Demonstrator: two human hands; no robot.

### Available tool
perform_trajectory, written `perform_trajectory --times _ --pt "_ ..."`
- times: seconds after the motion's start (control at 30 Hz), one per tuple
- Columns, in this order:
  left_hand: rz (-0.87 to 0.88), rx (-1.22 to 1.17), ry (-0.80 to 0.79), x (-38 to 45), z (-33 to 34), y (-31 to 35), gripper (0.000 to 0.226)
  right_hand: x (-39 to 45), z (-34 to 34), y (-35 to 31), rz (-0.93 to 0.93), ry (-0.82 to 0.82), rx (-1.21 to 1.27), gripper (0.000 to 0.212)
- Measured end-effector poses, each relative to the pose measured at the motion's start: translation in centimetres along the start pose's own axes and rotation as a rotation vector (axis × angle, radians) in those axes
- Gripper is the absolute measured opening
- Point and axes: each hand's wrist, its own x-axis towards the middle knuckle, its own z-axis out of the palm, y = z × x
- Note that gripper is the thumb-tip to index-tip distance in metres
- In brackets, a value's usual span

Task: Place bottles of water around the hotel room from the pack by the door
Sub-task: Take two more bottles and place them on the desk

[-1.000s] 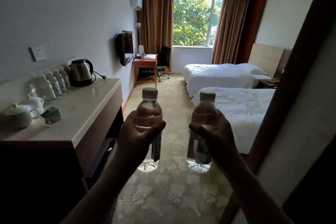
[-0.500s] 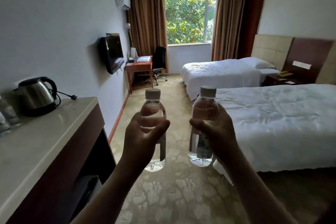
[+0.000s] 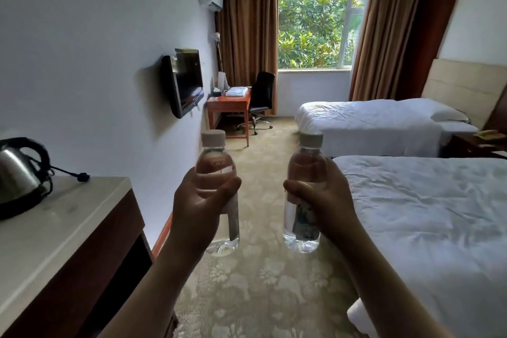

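Observation:
Two clear water bottles with pale caps are held upright in front of me over the patterned carpet. My left hand (image 3: 200,206) grips the left water bottle (image 3: 215,162) around its middle. My right hand (image 3: 326,200) grips the right water bottle (image 3: 306,162) the same way, fingers wrapped round the label. Both bottles look full and capped. The pack by the door is out of view.
A pale-topped counter (image 3: 63,222) with a steel kettle (image 3: 16,173) runs along the left wall. A wall TV (image 3: 186,82), an orange desk (image 3: 230,101) and a black chair (image 3: 260,93) stand further on. Two white beds (image 3: 428,214) fill the right; a nightstand (image 3: 477,143) sits between them.
I have moved further into the room. The counter's cups and teapot have slid out of view, the kettle is at the left edge, and the near bed is closer. Both hands still hold bottles.

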Motion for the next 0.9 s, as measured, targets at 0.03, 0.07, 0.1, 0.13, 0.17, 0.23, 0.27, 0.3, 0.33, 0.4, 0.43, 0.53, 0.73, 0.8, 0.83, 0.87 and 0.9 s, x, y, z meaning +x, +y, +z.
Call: perform_trajectory --times 0.03,0.07,0.1,0.13,0.17,0.23,0.27,0.3,0.33,0.4,0.43,0.53,0.73,0.8,0.83,0.87,0.9 --pt "-0.002 0.012 -0.005 2.0 0.0 -1.3 0.027 2.0 0.6 1.1 0.006 0.003 -0.006 0.041" --pt "0.003 0.02 -0.015 4.2 -0.1 -2.5 0.026 4.2 1.3 2.3 0.009 0.012 -0.011 0.042" --pt "0.01 0.026 -0.032 6.5 -0.1 -3.7 0.024 6.4 2.0 3.3 0.013 0.019 -0.019 0.044" --pt "0.019 0.026 -0.053 8.9 0.0 -4.9 0.023 8.8 2.7 4.3 0.016 0.023 -0.03 0.046" --pt "0.024 0.022 -0.073 11.3 0.2 -5.9 0.023 11.1 3.3 5.2 0.023 0.024 -0.036 0.046" --pt "0.016 0.003 -0.104 16.4 0.8 -7.8 0.025 15.8 4.3 6.8 0.045 0.045 -0.041 0.044" --pt "0.012 0.001 -0.115 18.9 1.1 -8.7 0.028 18.1 4.7 7.5 0.05 0.063 -0.041 0.044" --pt "0.008 0.002 -0.125 21.2 1.5 -9.6 0.032 20.1 5.0 8.3 0.053 0.076 -0.038 0.044" --pt "0.005 0.001 -0.135 23.4 2.0 -10.5 0.036 22.2 5.3 9.0 0.055 0.089 -0.03 0.045" --pt "-0.002 -0.006 -0.148 27.6 2.9 -12.4 0.038 26.0 5.5 10.7 0.057 0.114 -0.01 0.043" --pt "-0.01 -0.012 -0.148 29.5 3.2 -13.3 0.04 27.8 5.6 11.6 0.064 0.124 -0.001 0.043" --pt "-0.021 -0.013 -0.146 34.6 4.3 -16.2 0.043 33.0 6.0 14.3 0.077 0.136 0.0 0.051" --pt "-0.001 -0.008 -0.127 45.4 8.2 -22.3 0.043 44.2 6.5 21.6 0.062 0.128 0.015 0.068" --pt "0.017 -0.001 -0.116 49.2 10.1 -24.1 0.039 48.4 6.5 24.4 0.054 0.133 0.036 0.067" --pt "0.029 0.014 -0.115 51.2 11.1 -25.2 0.035 50.6 6.4 25.8 0.047 0.133 0.045 0.065" --pt "0.038 0.031 -0.113 53.3 12.0 -26.1 0.032 52.8 6.5 27.1 0.035 0.125 0.047 0.065" --pt "0.038 0.048 -0.108 55.4 12.9 -27.1 0.031 55.2 6.5 28.2 0.029 0.111 0.046 0.064"
